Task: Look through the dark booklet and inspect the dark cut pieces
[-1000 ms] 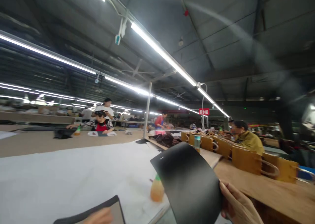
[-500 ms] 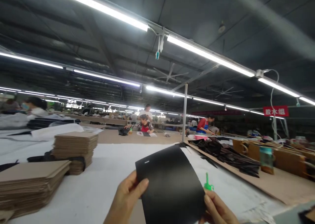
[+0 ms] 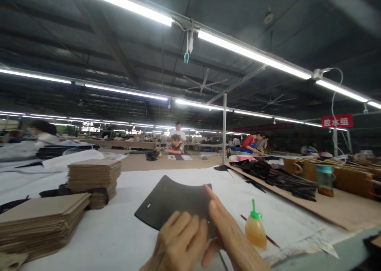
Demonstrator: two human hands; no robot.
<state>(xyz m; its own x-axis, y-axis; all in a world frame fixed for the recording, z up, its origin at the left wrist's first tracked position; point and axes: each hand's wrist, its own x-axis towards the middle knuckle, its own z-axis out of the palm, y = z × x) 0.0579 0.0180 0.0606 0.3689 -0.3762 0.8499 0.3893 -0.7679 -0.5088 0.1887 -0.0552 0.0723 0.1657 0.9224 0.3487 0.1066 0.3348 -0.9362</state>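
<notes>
— Two hands show at the bottom, but both are cut off by the edge. You can't see the wrists at all.

— What do they hold?

— One black sheet [image 3: 171, 201]. It is thin and bends up a little in the middle. Its near edge is hidden behind the hands.

— Which hand is which?

— The left hand [image 3: 178, 245] sits lower, fingers curled over the near edge of the sheet. The right hand [image 3: 228, 233] lies long and flat, its fingers stretched along the right side of the sheet. Neither hand is spread wide. Both touch the sheet.

— Where is the sheet?

— Low over the white table cover [image 3: 125, 231], right in front. I can't tell if its far end touches the cover.

— What else is close?

— One small glue bottle [image 3: 255, 231] with a green tip stands just to the right of the hands. Brown card stacks [image 3: 93, 179] sit to the left. Dark pieces [image 3: 276, 177] lie piled on the brown board to the right, too blurry to name. People far back are tiny and hard to see.
</notes>
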